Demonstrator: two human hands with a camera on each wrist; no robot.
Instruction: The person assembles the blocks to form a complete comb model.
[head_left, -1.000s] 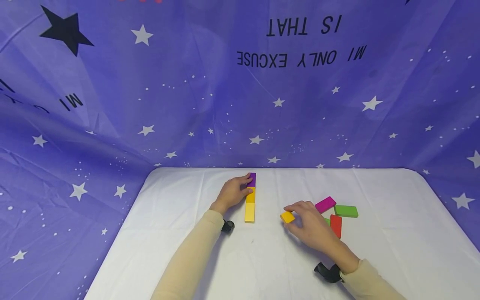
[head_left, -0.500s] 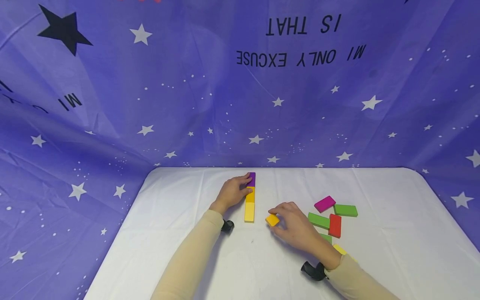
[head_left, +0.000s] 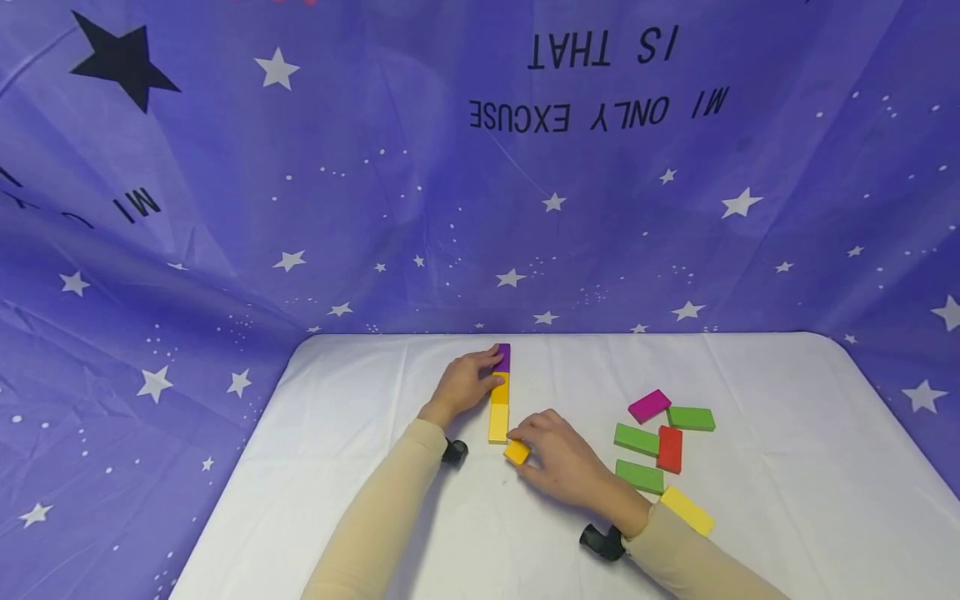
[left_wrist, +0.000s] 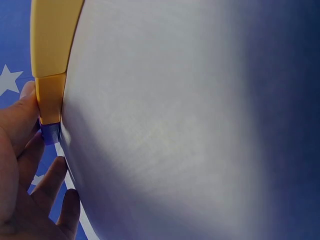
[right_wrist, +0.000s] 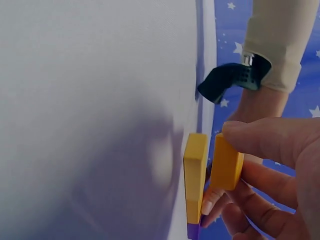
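Observation:
A straight row lies on the white table: a purple block [head_left: 505,359] at the far end, an orange block [head_left: 502,388] in the middle, a pale yellow block [head_left: 498,423] nearest. My left hand [head_left: 461,387] rests at the row's left side, thumb by the orange block and a fingertip at the purple one; the left wrist view shows its other fingers spread. Between thumb and fingers, my right hand [head_left: 566,462] pinches a second orange block [right_wrist: 226,162]. In the head view this block is tilted, just right of the row's near end.
Off to the right lie a magenta block [head_left: 649,406], several green blocks [head_left: 691,418], a red block [head_left: 670,450] and a yellow block [head_left: 687,510] partly behind the right sleeve. A blue star-printed cloth [head_left: 420,208] rises behind the white table [head_left: 360,392].
My right hand has moved left with the orange block, from beside the loose blocks to the row's near end, uncovering green and yellow blocks. The left hand has stayed in place.

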